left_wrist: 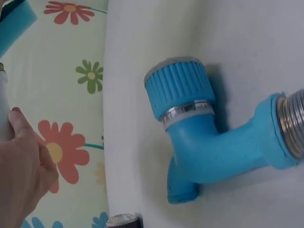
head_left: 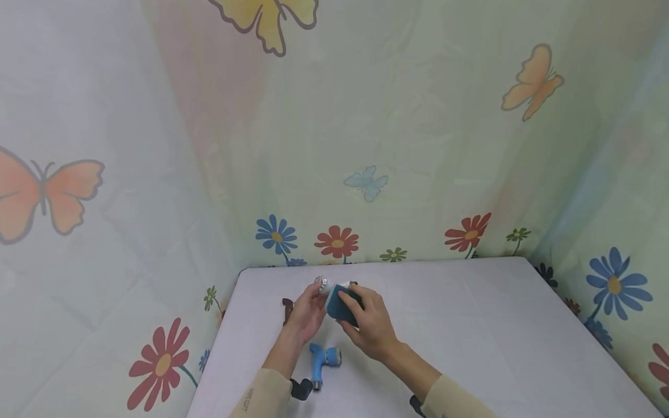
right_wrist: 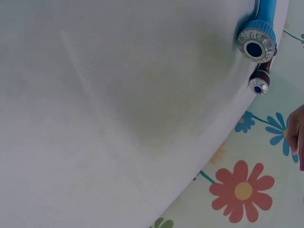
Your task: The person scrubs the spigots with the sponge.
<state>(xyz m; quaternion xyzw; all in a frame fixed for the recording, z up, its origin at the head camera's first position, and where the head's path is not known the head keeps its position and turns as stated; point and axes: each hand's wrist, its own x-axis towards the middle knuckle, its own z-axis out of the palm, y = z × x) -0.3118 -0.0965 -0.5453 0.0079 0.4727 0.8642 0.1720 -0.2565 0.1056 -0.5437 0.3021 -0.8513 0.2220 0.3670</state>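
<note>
My left hand (head_left: 306,314) holds a white tap (left_wrist: 4,107) with a silvery knob, raised over the table's far part. In my right hand (head_left: 377,326) is a blue-teal sponge (head_left: 338,309), gripped between thumb and fingers and overlapping the tap in the head view. Sponge and right fingers hide much of the tap's body. A blue tap (head_left: 317,367) with a ribbed knob and metal threaded end lies on the table, nearer than both hands. Beside the left hand, partly covered by it, lies a dark brown-red tap (head_left: 286,307).
The white-covered table (head_left: 470,337) ends at a curtain-like backdrop (head_left: 418,145) printed with flowers and butterflies, which rises behind it and on both sides. Dark wrist devices (head_left: 301,389) sit at the sleeve cuffs.
</note>
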